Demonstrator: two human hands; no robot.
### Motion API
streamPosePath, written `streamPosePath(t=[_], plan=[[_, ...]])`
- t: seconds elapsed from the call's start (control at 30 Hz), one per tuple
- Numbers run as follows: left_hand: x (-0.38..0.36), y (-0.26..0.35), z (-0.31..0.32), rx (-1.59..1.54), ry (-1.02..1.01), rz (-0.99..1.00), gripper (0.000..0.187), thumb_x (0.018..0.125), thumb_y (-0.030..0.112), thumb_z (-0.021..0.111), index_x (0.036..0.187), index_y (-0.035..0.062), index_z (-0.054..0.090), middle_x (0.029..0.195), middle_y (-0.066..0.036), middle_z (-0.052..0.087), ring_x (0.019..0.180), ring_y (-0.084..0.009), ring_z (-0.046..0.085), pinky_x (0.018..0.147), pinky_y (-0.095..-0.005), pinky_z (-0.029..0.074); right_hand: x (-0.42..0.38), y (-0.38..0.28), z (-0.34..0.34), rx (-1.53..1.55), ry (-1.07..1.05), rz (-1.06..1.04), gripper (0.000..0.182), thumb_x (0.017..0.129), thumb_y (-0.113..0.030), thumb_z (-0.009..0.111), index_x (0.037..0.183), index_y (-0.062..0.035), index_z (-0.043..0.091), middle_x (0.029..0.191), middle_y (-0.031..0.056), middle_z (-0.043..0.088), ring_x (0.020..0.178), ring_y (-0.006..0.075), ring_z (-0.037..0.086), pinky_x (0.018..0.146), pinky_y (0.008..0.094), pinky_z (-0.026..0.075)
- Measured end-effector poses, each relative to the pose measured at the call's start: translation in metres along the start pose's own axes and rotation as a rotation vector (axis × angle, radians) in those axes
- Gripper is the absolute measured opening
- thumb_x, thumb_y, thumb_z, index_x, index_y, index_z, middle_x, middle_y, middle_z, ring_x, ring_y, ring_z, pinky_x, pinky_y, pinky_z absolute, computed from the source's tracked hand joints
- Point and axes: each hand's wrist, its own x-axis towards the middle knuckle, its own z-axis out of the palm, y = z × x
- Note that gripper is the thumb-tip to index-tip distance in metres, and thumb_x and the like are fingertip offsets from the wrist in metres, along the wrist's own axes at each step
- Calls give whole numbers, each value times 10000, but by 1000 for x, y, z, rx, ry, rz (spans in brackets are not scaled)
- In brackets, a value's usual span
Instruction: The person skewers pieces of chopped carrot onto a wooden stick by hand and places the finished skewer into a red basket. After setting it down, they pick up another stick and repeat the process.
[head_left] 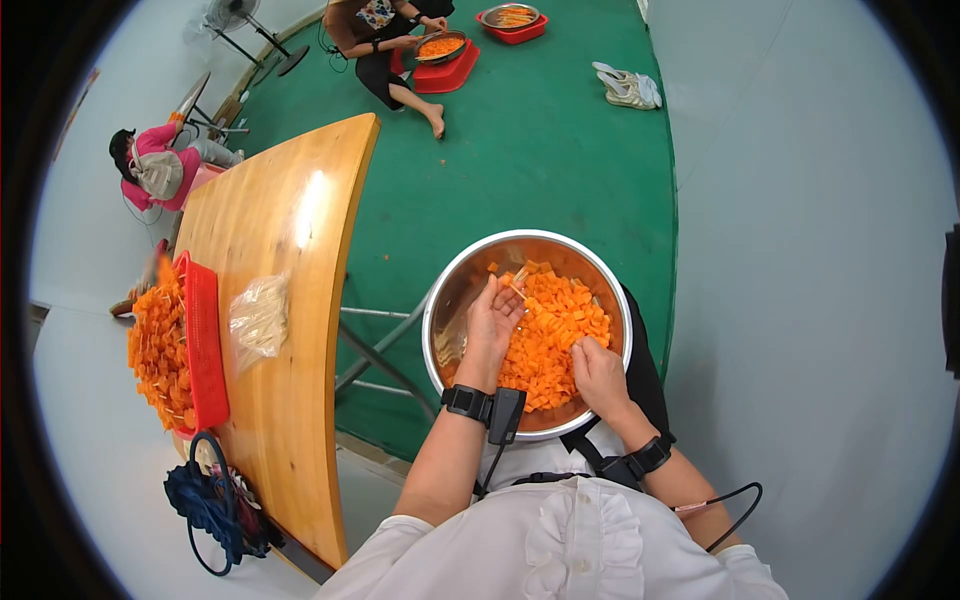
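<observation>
A large steel bowl (440, 384) rests on my lap, with many cut carrot pieces (556, 312) inside. Over its left part is my left hand (490, 325), palm turned up and fingers curled round a thin wooden skewer (518, 291). Carrot shows near the fingertips at the skewer's end. My right hand (598, 376) is closed at the bowl's right side, its fingertips against the carrot pieces. Whatever those fingers pinch is hidden among the orange pieces.
Left of me, a wooden table (300, 400) carries a red basket (206, 345) heaped with skewered carrots (158, 350), a plastic bag of sticks (260, 315) and a dark blue bag (205, 500). Two people sit farther off, one with a carrot bowl (440, 47). Shoes (628, 87) lie by the wall.
</observation>
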Motion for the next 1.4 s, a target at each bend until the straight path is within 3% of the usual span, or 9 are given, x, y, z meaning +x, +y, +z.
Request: streamPosePath(t=[0.23,0.53,0.73,0.83,0.93,1.07,1.27,1.37,1.4], plan=[[2,-4,0,93,-13,77,260,913,317,506,925,65,568,877,-89,635,833,-175,587,748,-322,454,-1,-3,-1,-55,-111,0,181,869,-155,486,743,-25,481,583,179,541,565,365,562,511,442,426],[-2,-7,-1,178,-2,123,264,908,318,516,859,67,583,807,-73,631,760,-156,595,717,-305,485,3,-3,-4,255,-172,205,207,872,-154,466,730,-4,477,642,213,536,640,372,562,566,448,424],[-1,-9,0,214,12,126,258,909,316,513,863,75,593,815,-67,636,763,-150,597,689,-288,466,-1,-4,-2,17,-155,106,211,866,-156,475,719,-5,477,632,229,525,624,401,544,553,451,424],[-5,-7,3,227,18,110,250,910,316,511,863,85,596,833,-64,641,781,-151,599,682,-288,449,-2,8,4,78,-75,37,195,877,-142,462,739,-5,486,561,166,519,513,321,543,488,401,416],[-9,-7,6,201,28,102,244,910,315,510,864,92,597,847,-61,644,800,-153,600,691,-297,441,2,15,0,549,-236,371,196,890,-127,445,748,-2,498,537,62,504,456,168,502,442,325,388],[-10,-8,5,187,19,108,243,908,316,513,869,92,598,851,-59,645,809,-152,600,698,-300,441,11,18,-13,952,-389,693,189,896,-129,440,774,-2,507,571,11,506,454,96,462,421,277,369],[-8,-10,2,201,3,139,242,908,311,514,872,87,599,843,-59,646,787,-143,606,677,-276,444,-4,14,5,-68,-35,-65,161,879,-139,469,787,-11,504,548,62,489,441,155,481,435,328,395],[-8,-9,-1,215,2,134,259,913,304,502,918,57,584,874,-87,636,827,-176,607,721,-302,471,-4,11,6,-135,-28,-66,160,871,-135,483,780,-4,495,552,94,490,458,182,498,464,353,417],[-7,-9,-1,220,-2,133,271,916,300,496,942,43,576,891,-100,631,849,-194,607,745,-317,484,-4,13,5,56,-72,40,159,874,-134,480,778,-8,494,543,76,475,447,166,478,448,334,402]])
